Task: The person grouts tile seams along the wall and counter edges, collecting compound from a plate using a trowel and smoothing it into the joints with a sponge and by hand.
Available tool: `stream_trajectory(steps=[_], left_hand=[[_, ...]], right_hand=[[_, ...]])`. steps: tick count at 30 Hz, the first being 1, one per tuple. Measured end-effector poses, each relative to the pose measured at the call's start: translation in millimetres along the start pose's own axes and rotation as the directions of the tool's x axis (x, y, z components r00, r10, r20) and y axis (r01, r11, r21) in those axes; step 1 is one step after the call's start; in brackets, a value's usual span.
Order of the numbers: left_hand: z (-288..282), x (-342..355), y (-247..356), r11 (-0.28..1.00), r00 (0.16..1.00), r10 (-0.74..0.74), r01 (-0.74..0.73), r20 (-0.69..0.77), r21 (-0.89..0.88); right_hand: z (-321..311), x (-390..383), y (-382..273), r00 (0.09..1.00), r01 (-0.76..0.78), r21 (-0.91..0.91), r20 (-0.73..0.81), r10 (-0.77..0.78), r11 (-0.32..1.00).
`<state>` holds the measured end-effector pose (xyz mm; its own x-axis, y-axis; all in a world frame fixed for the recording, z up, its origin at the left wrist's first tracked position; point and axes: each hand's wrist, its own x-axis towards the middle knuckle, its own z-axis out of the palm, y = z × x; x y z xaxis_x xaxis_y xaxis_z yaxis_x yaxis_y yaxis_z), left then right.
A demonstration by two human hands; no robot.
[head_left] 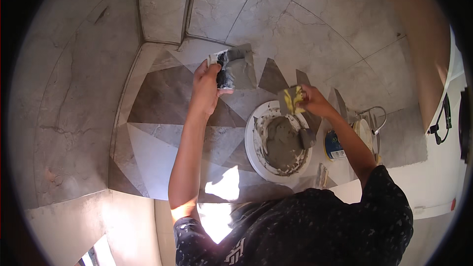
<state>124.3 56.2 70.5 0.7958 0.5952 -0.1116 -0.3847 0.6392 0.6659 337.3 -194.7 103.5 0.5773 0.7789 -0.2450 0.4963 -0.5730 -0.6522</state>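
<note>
My left hand (204, 86) is closed around the edge of a wide flat spreader (242, 75), whose grey blade carries a smear of wet grout. In my right hand (314, 100), raised over the far right rim of a white bucket (252, 153), is a small putty knife (291, 100) with yellow on it. Grey grout (280, 140) lies inside the bucket, and its inner wall is streaked with it. A dark tool (308, 138) leans on the bucket's right side; its kind is unclear.
Around the bucket spreads a floor of patterned triangular tiles (165, 93). Grey tiled walls (295, 19) rise at the back and left. Right of the bucket stands a blue-labelled tub (336, 144) with a wire handle near it, and a small tool (321, 175) lies below.
</note>
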Motion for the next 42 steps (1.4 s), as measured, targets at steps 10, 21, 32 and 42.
stream_trajectory(steps=[10, 21, 32, 42], left_hand=[[4, -10, -13, 0.969, 0.964, -0.169, 0.125, 0.206, 0.211], [6, 5, -10, 0.975, 0.959, -0.197, 0.17, 0.204, 0.142], [-121, 48, -39, 0.911, 0.997, 0.071, -0.061, 0.01, -0.407], [-133, 62, -33, 0.897, 0.999, 0.033, -0.048, -0.042, -0.439]], right_hand=[[40, -13, -57, 0.768, 0.578, -0.137, -0.243, -0.593, 0.804], [31, 12, -104, 0.781, 0.606, -0.081, -0.132, -0.611, 0.792], [-133, 146, -297, 0.241, -0.144, -0.977, 0.121, -0.963, -0.159], [-155, 226, -399, 0.171, -0.403, -0.868, 0.239, -0.956, -0.289]])
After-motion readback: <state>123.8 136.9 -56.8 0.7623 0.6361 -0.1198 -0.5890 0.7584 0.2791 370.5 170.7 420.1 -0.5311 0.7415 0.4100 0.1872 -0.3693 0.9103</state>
